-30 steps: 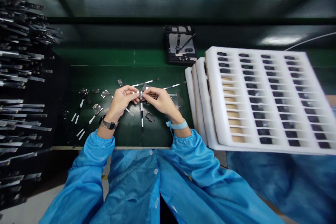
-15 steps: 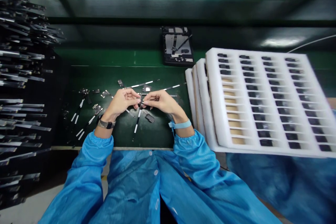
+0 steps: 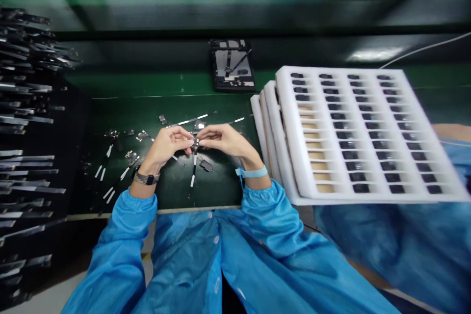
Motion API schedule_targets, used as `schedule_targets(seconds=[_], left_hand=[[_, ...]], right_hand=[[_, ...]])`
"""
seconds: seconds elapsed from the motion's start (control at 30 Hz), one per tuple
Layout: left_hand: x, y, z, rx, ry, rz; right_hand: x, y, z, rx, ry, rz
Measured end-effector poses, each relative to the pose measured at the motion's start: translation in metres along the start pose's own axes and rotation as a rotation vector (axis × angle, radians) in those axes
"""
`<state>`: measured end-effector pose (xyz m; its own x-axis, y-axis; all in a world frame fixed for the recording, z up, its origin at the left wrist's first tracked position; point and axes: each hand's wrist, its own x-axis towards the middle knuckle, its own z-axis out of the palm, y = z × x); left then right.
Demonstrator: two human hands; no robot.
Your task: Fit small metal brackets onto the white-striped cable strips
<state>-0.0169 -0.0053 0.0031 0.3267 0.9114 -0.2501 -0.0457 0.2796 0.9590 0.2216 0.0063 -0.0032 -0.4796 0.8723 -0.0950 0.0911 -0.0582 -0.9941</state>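
My left hand (image 3: 167, 146) and my right hand (image 3: 224, 142) meet over the dark green bench, fingertips pinched around the top end of a flex cable (image 3: 194, 169). Its black-and-white strip hangs down toward the bench's front edge; the small connector end is partly hidden by my fingers. Just below my right fingers lies a small black module (image 3: 206, 164). Another module with a silver face (image 3: 199, 125) rests behind my hands, and a third dark one (image 3: 163, 119) is farther left. More flex cables (image 3: 109, 153) with metal-ended boards lie scattered left of my left wrist.
On the right, a white foam tray (image 3: 289, 130) with rows of black parts tops a tilted stack. A black flat case (image 3: 232, 83) with loose pieces sits at the back. Many strips (image 3: 31, 159) stick out from a dark rack at left. Another person's forearm (image 3: 452, 131) shows at right.
The view has shifted slightly, moving the bench items left in the picture. My fingers stay on the flex cable with small adjustments. More of the other person's arm shows at right.
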Motion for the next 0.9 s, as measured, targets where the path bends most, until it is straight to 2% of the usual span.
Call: schedule_targets(seconds=[0.07, 0.13, 0.2, 0.27, 0.37, 0.43, 0.53, 0.63, 0.7, 0.8, 0.9], left_hand=[[-0.004, 0.006, -0.003, -0.066, 0.016, 0.052], [-0.007, 0.013, -0.008, -0.166, 0.064, 0.108], [-0.009, 0.018, -0.014, -0.269, 0.120, 0.153], [-0.008, 0.021, -0.019, -0.345, 0.165, 0.180], [-0.004, 0.019, -0.022, -0.399, 0.190, 0.181], [-0.001, 0.015, -0.022, -0.410, 0.195, 0.168], [0.001, 0.010, -0.021, -0.409, 0.203, 0.151], [0.003, 0.008, -0.022, -0.410, 0.220, 0.146], [0.003, 0.008, -0.023, -0.414, 0.231, 0.151], [0.004, 0.008, -0.023, -0.419, 0.229, 0.143], [0.005, 0.008, -0.021, -0.435, 0.241, 0.121]], right_hand=[[-0.015, -0.014, -0.013, -0.119, 0.289, -0.102], [-0.036, -0.023, -0.024, -0.196, 0.586, -0.130], [-0.057, -0.024, -0.028, -0.273, 0.747, -0.085], [-0.072, -0.014, -0.025, -0.396, 0.737, -0.009], [-0.081, 0.010, -0.014, -0.618, 0.585, 0.077], [-0.080, 0.024, -0.011, -0.735, 0.532, 0.098], [-0.073, 0.036, -0.014, -0.785, 0.597, 0.144], [-0.062, 0.041, -0.020, -0.762, 0.694, 0.277], [-0.055, 0.042, -0.022, -0.789, 0.692, 0.335], [-0.048, 0.043, -0.021, -0.830, 0.650, 0.317], [-0.049, 0.041, -0.021, -0.808, 0.649, 0.192]])
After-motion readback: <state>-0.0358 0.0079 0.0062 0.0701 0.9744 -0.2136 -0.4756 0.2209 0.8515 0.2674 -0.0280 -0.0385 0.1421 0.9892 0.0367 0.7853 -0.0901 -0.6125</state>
